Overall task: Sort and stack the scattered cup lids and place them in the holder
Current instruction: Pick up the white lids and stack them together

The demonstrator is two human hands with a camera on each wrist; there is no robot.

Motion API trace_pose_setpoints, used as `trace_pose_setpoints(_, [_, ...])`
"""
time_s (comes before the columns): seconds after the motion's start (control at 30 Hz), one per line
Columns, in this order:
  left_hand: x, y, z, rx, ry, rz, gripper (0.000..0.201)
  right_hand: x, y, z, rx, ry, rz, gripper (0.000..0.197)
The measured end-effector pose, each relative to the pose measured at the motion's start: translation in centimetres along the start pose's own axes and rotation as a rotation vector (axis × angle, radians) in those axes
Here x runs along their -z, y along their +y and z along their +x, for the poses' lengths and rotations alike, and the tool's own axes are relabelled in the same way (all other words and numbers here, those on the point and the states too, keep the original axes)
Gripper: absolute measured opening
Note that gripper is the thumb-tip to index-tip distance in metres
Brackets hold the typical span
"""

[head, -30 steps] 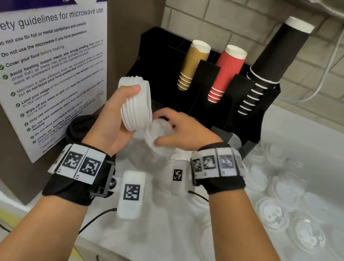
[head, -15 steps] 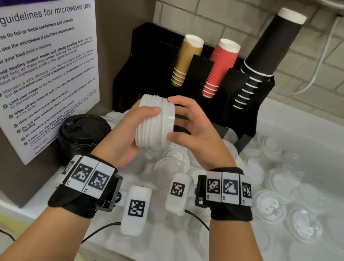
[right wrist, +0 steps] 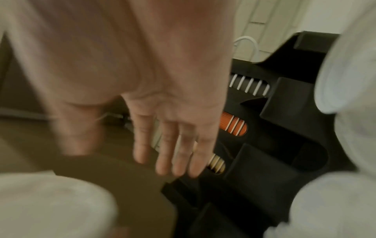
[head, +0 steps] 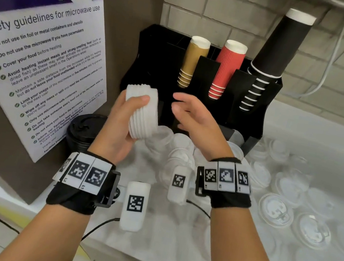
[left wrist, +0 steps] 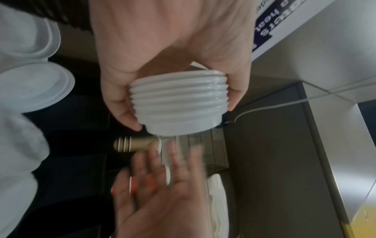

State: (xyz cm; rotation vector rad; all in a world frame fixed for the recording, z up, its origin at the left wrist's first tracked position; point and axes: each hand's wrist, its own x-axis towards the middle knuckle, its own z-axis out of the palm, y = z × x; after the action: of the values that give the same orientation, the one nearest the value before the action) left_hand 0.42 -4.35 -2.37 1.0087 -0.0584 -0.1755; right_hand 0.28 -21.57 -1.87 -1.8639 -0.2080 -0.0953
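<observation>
My left hand (head: 122, 121) grips a stack of white cup lids (head: 144, 111), held on its side in front of the black holder (head: 250, 112); the left wrist view shows thumb and fingers curled round the stack of white cup lids (left wrist: 179, 103). My right hand (head: 192, 115) hovers just right of the stack with fingers straight, holding nothing; in its own view the right hand (right wrist: 175, 145) is blurred and spread. Loose white lids (head: 276, 208) lie scattered on the white counter below and to the right.
The holder carries a gold cup stack (head: 192, 62), a red cup stack (head: 225, 68) and a tall black cup stack (head: 273, 56). A stack of black lids (head: 83, 131) sits by the microwave safety poster (head: 37, 56). A brick wall stands behind.
My right hand added a lid to the stack, pressed it on, and has now let go and drawn a little to the right. The left hand keeps its hold.
</observation>
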Motion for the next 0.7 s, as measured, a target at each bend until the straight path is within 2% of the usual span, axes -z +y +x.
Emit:
trace_pose_setpoints(0.07, [0.6, 0.5, 0.2, -0.028, 0.038, -0.034, 0.063, 0.4, 1.1, 2.0, -0.111, 0.046, -0.265, 0.028])
trace_pose_setpoints(0.2, [1.4, 1.1, 0.4, -0.048, 0.039, -0.066, 0.054, -1.1, 2.8, 5.2, -0.417, -0.372, -0.939, 0.037])
trace_pose_setpoints(0.27, [1.6, 1.1, 0.5, -0.042, 0.034, -0.064, 0.054, -2.3, 3.2, 5.7, -0.463, -0.453, -1.162, 0.041])
trace_pose_setpoints(0.33, [1.6, 0.9, 0.5, -0.035, 0.037, -0.058, 0.055, -3.1, 3.6, 6.1, -0.453, -0.492, -1.241, 0.04])
trace_pose_setpoints(0.47, [1.6, 0.7, 0.6, -0.02, 0.045, -0.053, 0.065, -3.1, 4.6, 6.7, -0.378, -0.523, -1.235, 0.042])
trace_pose_setpoints(0.57, [1.6, 0.8, 0.8, -0.013, 0.044, -0.059, 0.067, -2.7, 5.2, 6.5, -0.382, -0.544, -1.107, 0.072])
trace_pose_setpoints(0.63, [1.4, 0.9, 1.0, -0.011, 0.04, -0.057, 0.061, -2.6, 5.7, 6.5, -0.366, -0.599, -1.131, 0.089])
trace_pose_setpoints(0.7, [1.2, 0.8, 1.1, -0.007, 0.037, -0.053, 0.059, -2.6, 6.4, 6.9, -0.331, -0.628, -1.188, 0.097])
